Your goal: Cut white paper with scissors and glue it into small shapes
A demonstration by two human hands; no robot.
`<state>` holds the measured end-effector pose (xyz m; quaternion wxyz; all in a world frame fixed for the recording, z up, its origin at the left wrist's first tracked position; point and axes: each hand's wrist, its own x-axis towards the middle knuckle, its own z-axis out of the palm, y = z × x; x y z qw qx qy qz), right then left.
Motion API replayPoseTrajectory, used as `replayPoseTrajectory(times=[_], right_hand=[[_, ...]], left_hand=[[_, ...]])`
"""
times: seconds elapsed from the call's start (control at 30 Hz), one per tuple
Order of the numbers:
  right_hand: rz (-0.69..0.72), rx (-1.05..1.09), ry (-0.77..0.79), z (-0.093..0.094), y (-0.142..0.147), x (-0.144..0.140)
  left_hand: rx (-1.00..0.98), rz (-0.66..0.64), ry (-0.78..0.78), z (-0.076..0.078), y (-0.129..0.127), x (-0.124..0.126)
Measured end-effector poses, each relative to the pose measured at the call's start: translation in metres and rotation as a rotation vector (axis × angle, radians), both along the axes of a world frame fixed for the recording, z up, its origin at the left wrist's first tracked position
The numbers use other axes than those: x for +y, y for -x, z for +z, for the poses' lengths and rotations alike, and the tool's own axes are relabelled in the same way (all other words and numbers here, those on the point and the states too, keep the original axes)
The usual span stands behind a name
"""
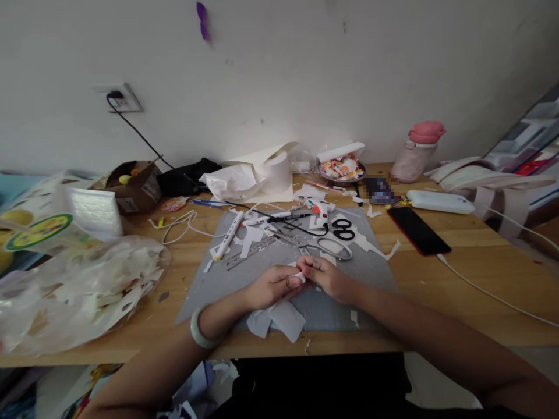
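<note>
My left hand [274, 286] and my right hand [324, 277] meet over the grey cutting mat [201, 302]. Both are closed in a pinch around a small white piece of paper [299, 277], which is mostly covered by the fingers. Below the left hand, folded pale paper pieces [286, 320] lie on the mat. Just beyond the hands rest grey-handled scissors [336, 249], black-handled scissors [343, 229] and a white glue gun [322, 213]. A metal ruler [248, 254] and a white pen-like tool [229, 235] lie to the left among paper scraps.
A plastic bag of scraps [87, 291] covers the table's left side. At the back stand a cardboard box [140, 189], a paper roll [275, 173], a bowl of wrapped items [343, 170] and a pink bottle [414, 154]. A phone [418, 230] with a white cable lies right.
</note>
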<state>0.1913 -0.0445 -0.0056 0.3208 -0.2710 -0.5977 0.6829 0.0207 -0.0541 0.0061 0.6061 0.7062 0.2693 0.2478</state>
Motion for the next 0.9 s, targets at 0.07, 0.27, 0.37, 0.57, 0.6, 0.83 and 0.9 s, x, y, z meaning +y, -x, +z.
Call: replayPoseTrajectory(times=[0.07, 0.27, 0.37, 0.57, 0.6, 0.83, 0.9], right_hand=[[0.003, 0.067, 0.097, -0.0021, 0.0015, -0.0011], [-0.005, 0.171, 0.311, -0.0042, 0.0049, -0.0010], [-0.021, 0.195, 0.356, -0.0037, 0.0045, -0.0003], [-0.047, 0.230, 0.442, -0.0018, 0.0021, 0.0023], [-0.057, 0.227, 0.446, -0.0018, 0.0024, 0.0027], [-0.090, 0.174, 0.352, -0.0016, 0.0049, 0.0029], [-0.082, 0.146, 0.281, -0.0014, 0.0041, 0.0032]], left_hand=[[-0.009, -0.016, 0.006, -0.0016, 0.0006, -0.0004], [-0.024, -0.033, 0.015, -0.0011, 0.0008, -0.0008], [-0.020, -0.018, -0.008, -0.0017, 0.0016, 0.0001], [-0.046, 0.032, -0.031, -0.0044, 0.0035, 0.0028], [-0.054, 0.040, -0.033, -0.0046, 0.0034, 0.0031], [-0.032, 0.069, -0.021, -0.0050, 0.0029, 0.0027], [-0.020, 0.073, -0.023, -0.0047, 0.0034, 0.0027]])
